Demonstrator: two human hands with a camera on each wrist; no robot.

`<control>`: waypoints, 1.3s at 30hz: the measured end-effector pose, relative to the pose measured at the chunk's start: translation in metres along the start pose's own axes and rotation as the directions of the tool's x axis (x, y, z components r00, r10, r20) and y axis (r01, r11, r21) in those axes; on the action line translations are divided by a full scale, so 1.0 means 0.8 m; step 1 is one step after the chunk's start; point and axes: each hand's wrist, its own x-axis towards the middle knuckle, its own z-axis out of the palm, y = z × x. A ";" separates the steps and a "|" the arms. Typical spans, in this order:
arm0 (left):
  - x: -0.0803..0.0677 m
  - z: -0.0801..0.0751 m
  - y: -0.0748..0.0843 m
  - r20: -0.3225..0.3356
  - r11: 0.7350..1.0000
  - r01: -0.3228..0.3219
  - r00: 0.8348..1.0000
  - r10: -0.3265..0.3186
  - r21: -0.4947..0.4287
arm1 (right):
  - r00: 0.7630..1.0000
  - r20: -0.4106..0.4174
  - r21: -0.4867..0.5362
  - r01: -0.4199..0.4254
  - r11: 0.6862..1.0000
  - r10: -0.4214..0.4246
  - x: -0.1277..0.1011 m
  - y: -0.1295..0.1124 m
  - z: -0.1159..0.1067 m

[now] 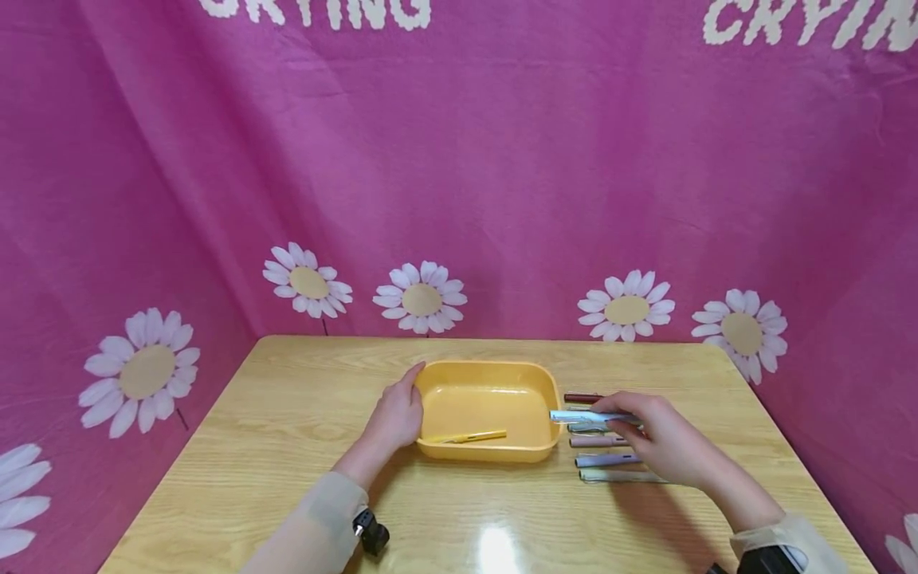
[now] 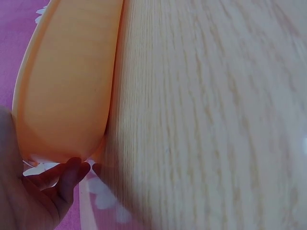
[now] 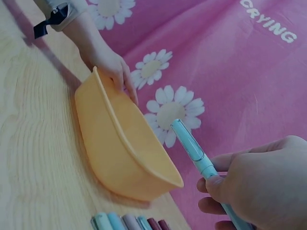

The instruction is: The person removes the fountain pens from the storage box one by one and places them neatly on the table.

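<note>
An orange plastic tub (image 1: 545,399) sits mid-table with a yellow pen (image 1: 469,437) lying inside it. My left hand (image 1: 397,414) rests against the tub's left wall (image 2: 67,96), fingers (image 2: 67,175) along its side; the same hand (image 3: 112,72) shows behind the tub (image 3: 115,153) in the right wrist view. My right hand (image 1: 656,434) pinches a light blue pen (image 1: 584,416), its tip pointing left just past the tub's right rim. In the right wrist view that pen (image 3: 192,146) is raised above the table. Several more pens (image 1: 606,460) lie in a row right of the tub.
The wooden table (image 1: 287,478) is backed and flanked by a pink cloth with daisies (image 1: 421,299). Ends of the pen row (image 3: 127,223) show at the bottom of the right wrist view. A black strap (image 1: 371,532) sits on my left wrist.
</note>
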 end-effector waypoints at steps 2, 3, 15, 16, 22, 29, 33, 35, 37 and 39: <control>0.001 -0.001 0.000 -0.011 1.000 -0.004 1.000 0.004 0.000 | 1.000 -0.012 0.000 0.006 1.000 -0.006 -0.006 0.003 -0.001; 0.002 -0.001 0.000 -0.013 1.000 -0.002 1.000 0.002 -0.003 | 1.000 -0.015 0.004 0.000 1.000 0.000 -0.009 0.005 -0.001; -0.001 0.002 -0.001 -0.011 1.000 -0.002 1.000 0.002 -0.003 | 0.999 0.002 0.034 -0.035 0.999 0.035 -0.043 0.023 0.006; -0.002 0.002 -0.001 -0.014 1.000 -0.004 1.000 0.004 -0.001 | 1.000 -0.002 0.031 -0.028 0.999 0.028 -0.045 0.024 0.008; -0.001 0.000 -0.001 -0.022 1.000 -0.007 1.000 0.007 0.007 | 1.000 -0.011 0.016 -0.010 1.000 0.010 -0.063 0.038 0.016; -0.001 -0.001 -0.003 -0.015 1.000 0.004 1.000 -0.004 0.001 | 0.996 0.060 0.058 -0.076 0.995 0.072 -0.086 0.052 0.026; -0.002 -0.001 -0.003 -0.012 1.000 0.005 1.000 -0.005 -0.010 | 0.988 0.095 0.044 -0.123 0.991 0.118 -0.097 0.057 0.033; -0.002 -0.001 -0.003 -0.009 1.000 0.006 1.000 -0.006 -0.015 | 0.986 0.108 0.033 -0.133 0.991 0.129 -0.101 0.060 0.035; -0.002 -0.002 -0.002 -0.011 1.000 0.011 1.000 -0.011 -0.016 | 0.978 0.142 0.037 -0.157 0.987 0.150 -0.104 0.062 0.036; -0.001 -0.001 -0.001 -0.013 1.000 0.006 1.000 -0.006 -0.020 | 0.967 0.188 0.056 -0.188 0.981 0.174 -0.107 0.066 0.035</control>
